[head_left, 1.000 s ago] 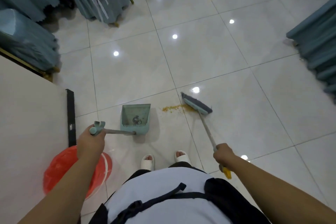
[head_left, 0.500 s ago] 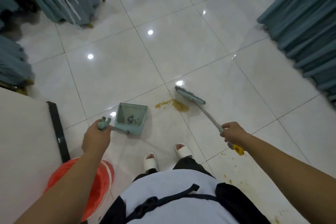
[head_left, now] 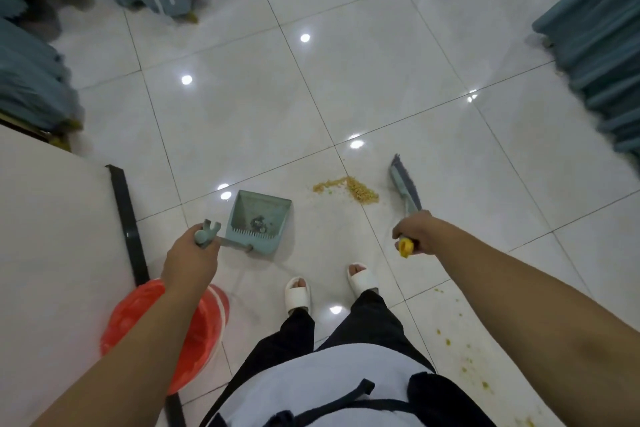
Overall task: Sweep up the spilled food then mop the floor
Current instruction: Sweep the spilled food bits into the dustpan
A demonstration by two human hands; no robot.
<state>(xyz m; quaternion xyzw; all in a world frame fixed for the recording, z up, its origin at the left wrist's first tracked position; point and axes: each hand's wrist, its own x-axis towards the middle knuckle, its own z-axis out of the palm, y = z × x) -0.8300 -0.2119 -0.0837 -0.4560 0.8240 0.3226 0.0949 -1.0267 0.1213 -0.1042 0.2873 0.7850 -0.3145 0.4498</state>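
A small heap of yellow-brown spilled food point(head_left: 349, 187) lies on the white tiled floor ahead of my feet. My right hand point(head_left: 414, 232) grips the broom handle near its yellow end; the broom head point(head_left: 403, 181) stands just right of the heap. My left hand point(head_left: 188, 262) holds the handle of a teal dustpan point(head_left: 259, 218), which rests on the floor left of the heap with a little debris inside. More yellow crumbs point(head_left: 464, 354) are scattered on the tile at the lower right.
A red-lined bin point(head_left: 138, 326) stands under my left arm beside a white panel point(head_left: 52, 253) with a black edge. Teal cloth-covered chairs point(head_left: 31, 80) line the left and back; teal drapery point(head_left: 602, 55) hangs at the right.
The broom head has swung from behind the heap to its right side. My right hand has pulled closer in. The dustpan has stayed left of the heap.
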